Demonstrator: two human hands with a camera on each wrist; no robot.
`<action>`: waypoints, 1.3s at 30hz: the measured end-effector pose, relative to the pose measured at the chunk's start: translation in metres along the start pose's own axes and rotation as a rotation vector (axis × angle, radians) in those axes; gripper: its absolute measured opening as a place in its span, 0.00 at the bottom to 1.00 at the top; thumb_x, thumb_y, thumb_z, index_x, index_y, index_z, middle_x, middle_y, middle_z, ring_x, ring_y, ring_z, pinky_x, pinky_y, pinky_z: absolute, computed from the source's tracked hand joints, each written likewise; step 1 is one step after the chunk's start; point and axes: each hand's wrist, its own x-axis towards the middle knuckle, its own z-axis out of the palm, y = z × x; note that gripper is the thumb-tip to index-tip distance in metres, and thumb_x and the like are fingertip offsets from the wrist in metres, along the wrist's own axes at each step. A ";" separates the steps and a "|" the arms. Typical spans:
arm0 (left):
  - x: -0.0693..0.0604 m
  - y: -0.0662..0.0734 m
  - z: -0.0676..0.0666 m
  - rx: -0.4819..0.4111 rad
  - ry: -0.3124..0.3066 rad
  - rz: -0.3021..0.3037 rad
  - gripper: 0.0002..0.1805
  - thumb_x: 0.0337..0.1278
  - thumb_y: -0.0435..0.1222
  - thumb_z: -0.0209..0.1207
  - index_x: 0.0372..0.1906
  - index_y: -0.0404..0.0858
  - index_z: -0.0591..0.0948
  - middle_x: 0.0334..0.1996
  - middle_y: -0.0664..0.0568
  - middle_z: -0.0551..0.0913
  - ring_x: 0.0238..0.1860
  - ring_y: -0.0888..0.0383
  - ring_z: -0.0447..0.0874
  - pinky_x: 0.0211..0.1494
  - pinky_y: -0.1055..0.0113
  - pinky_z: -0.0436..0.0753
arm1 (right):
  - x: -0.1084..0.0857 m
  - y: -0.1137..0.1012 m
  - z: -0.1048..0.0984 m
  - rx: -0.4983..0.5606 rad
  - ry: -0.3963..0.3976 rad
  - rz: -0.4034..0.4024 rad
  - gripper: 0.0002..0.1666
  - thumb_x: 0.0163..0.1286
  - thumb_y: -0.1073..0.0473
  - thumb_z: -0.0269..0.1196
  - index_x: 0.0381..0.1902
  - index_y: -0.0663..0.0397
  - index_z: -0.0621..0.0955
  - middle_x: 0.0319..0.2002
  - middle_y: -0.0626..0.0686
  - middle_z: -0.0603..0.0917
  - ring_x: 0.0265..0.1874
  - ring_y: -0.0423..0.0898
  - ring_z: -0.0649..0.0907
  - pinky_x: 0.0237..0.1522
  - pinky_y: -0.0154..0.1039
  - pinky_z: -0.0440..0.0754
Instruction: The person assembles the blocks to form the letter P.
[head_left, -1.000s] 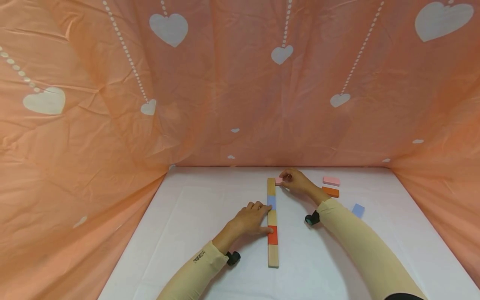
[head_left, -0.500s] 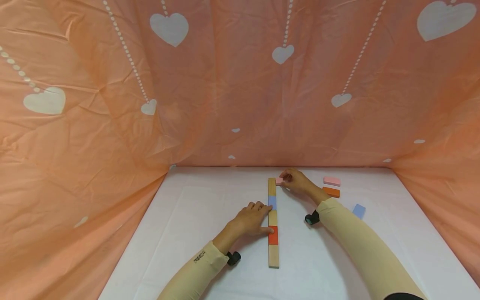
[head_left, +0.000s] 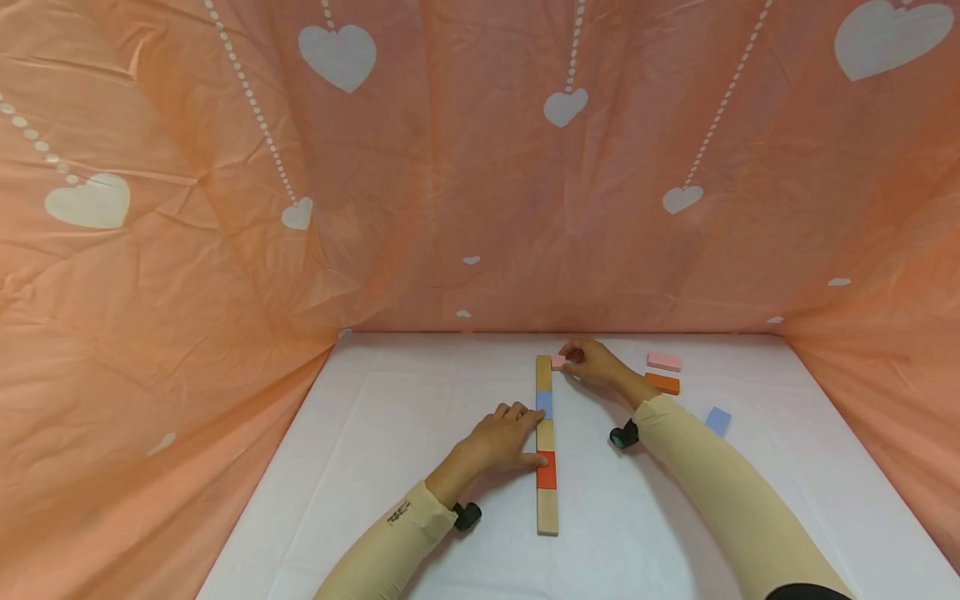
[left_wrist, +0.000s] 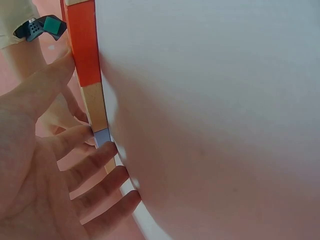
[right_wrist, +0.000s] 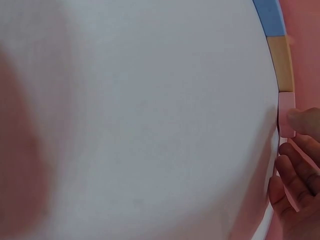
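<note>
A straight column of flat blocks runs away from me on the table: a natural wood block (head_left: 547, 511) nearest, then a red block (head_left: 547, 471), another wood block, a blue block (head_left: 544, 405) and a far wood block (head_left: 543, 372). My left hand (head_left: 498, 439) rests beside the column, thumb on the red block and index fingertip at the blue one, fingers spread. At the far end my right hand (head_left: 596, 364) pinches a pink block (right_wrist: 286, 114) between thumb and fingers. That pink block lies against the right side of the far wood block. The hand covers part of it.
Right of my right hand lie another pink block (head_left: 663, 362) and an orange block (head_left: 662, 383). A second blue block (head_left: 717, 421) sits nearer, partly behind the right sleeve. Orange cloth (head_left: 480, 208) with white hearts hangs beyond the white table (head_left: 420, 375).
</note>
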 end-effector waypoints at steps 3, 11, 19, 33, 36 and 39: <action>0.000 0.000 0.000 0.005 0.003 0.002 0.47 0.67 0.63 0.66 0.83 0.47 0.68 0.72 0.48 0.75 0.68 0.48 0.74 0.66 0.55 0.80 | 0.000 0.001 0.000 -0.007 0.004 -0.014 0.16 0.76 0.63 0.68 0.57 0.68 0.82 0.54 0.65 0.83 0.55 0.62 0.82 0.61 0.56 0.83; 0.000 0.002 -0.001 0.012 0.002 -0.002 0.47 0.67 0.64 0.66 0.82 0.47 0.68 0.71 0.48 0.75 0.68 0.48 0.75 0.66 0.55 0.80 | 0.001 0.004 0.000 -0.036 -0.006 -0.016 0.18 0.77 0.62 0.68 0.59 0.68 0.82 0.56 0.65 0.83 0.58 0.62 0.83 0.63 0.57 0.82; 0.000 0.003 -0.001 0.006 0.001 0.002 0.47 0.67 0.63 0.66 0.83 0.46 0.68 0.72 0.48 0.75 0.68 0.48 0.75 0.66 0.55 0.80 | -0.001 0.004 -0.001 -0.024 -0.004 -0.002 0.18 0.76 0.62 0.68 0.59 0.67 0.82 0.56 0.65 0.83 0.57 0.62 0.82 0.65 0.58 0.80; -0.001 0.002 -0.001 -0.013 0.002 0.001 0.46 0.67 0.62 0.67 0.82 0.46 0.68 0.72 0.48 0.75 0.69 0.48 0.74 0.67 0.53 0.79 | -0.013 0.010 -0.018 -0.002 0.025 -0.049 0.21 0.77 0.62 0.66 0.63 0.67 0.81 0.54 0.63 0.83 0.54 0.60 0.82 0.59 0.57 0.81; -0.002 0.003 -0.002 -0.017 0.002 -0.002 0.45 0.68 0.62 0.67 0.82 0.46 0.68 0.71 0.48 0.75 0.69 0.47 0.74 0.68 0.53 0.79 | -0.020 0.012 -0.028 0.004 0.040 -0.055 0.22 0.77 0.62 0.66 0.64 0.68 0.80 0.56 0.65 0.83 0.55 0.61 0.81 0.59 0.58 0.81; -0.003 0.003 -0.002 -0.019 0.004 -0.004 0.45 0.68 0.61 0.67 0.82 0.46 0.68 0.71 0.48 0.75 0.69 0.47 0.74 0.67 0.54 0.79 | -0.028 0.018 -0.039 0.001 0.066 -0.073 0.21 0.77 0.64 0.66 0.64 0.68 0.81 0.58 0.67 0.83 0.56 0.62 0.80 0.59 0.59 0.79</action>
